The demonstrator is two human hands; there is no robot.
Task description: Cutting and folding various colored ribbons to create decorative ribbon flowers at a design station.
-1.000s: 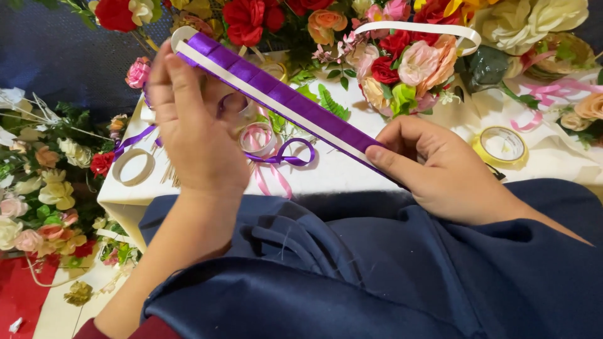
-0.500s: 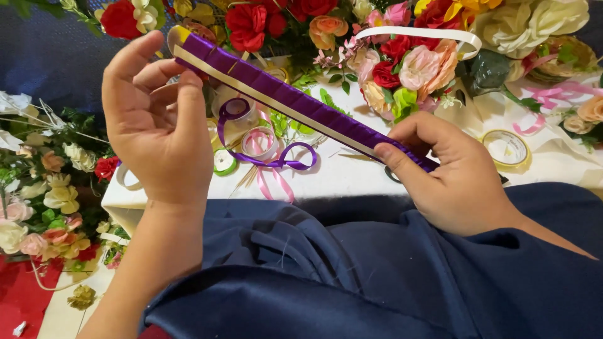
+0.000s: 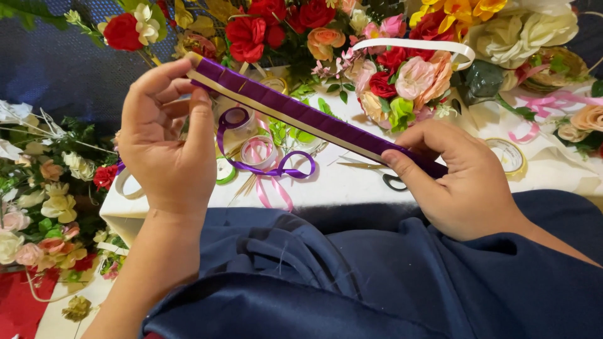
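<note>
Head view: left hand (image 3: pixel 166 147) is pinching the upper end of a flat stick (image 3: pixel 314 119) wrapped in purple ribbon (image 3: pixel 264 160); right hand (image 3: pixel 461 182) is gripping the lower end. The stick is slanting above the tabletop (image 3: pixel 352 185), near its front edge. Judged light, stiff and thin; the satin looks slippery, so holding both ends suits. Loose ribbon is trailing, limp.

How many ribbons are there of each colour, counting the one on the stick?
Purple satin ribbon, wound on the flat cream stick held by the left hand and right hand: 1
Pink ribbon, one bunch mid-table, one at right: 2
Cream ribbon loop over the flowers: 1
Total: 4
</note>
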